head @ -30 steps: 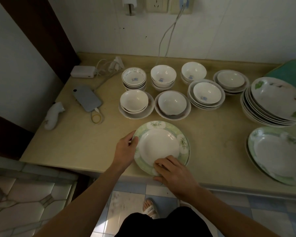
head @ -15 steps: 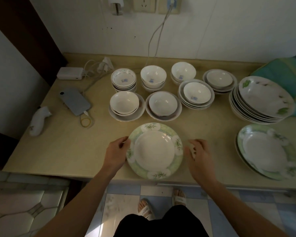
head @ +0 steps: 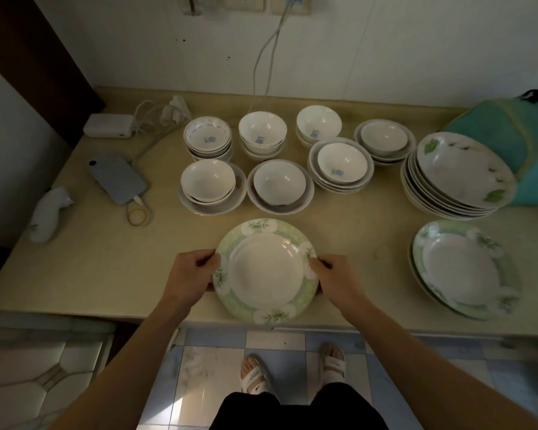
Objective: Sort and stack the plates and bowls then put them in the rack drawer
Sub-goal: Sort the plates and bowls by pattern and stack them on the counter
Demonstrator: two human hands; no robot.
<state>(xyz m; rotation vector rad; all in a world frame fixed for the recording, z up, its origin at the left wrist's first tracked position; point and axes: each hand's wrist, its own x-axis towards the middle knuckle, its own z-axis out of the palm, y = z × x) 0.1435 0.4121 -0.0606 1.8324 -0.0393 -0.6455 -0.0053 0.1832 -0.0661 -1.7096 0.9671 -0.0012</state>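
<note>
A green-rimmed deep plate (head: pixel 266 270) sits near the front edge of the beige counter (head: pixel 106 268). My left hand (head: pixel 191 274) grips its left rim and my right hand (head: pixel 334 279) grips its right rim. Another green-rimmed plate (head: pixel 464 268) lies at the right, on top of one more like it. Behind that plate stands a tall stack of leaf-patterned plates (head: pixel 461 175). Several stacks of white bowls (head: pixel 263 131) and bowls on saucers (head: pixel 278 186) fill the middle of the counter.
A grey phone (head: pixel 115 176) with its cable, a white charger (head: pixel 109 125), a yellow rubber band (head: pixel 137 216) and a white figurine (head: pixel 47 218) lie at the left. A teal bag (head: pixel 509 131) stands at the back right. Tiled floor and my sandalled feet show below the counter edge.
My right hand has come from the counter beside the plate onto its right rim. Both hands now grip the plate. The view has shifted slightly to the right.
</note>
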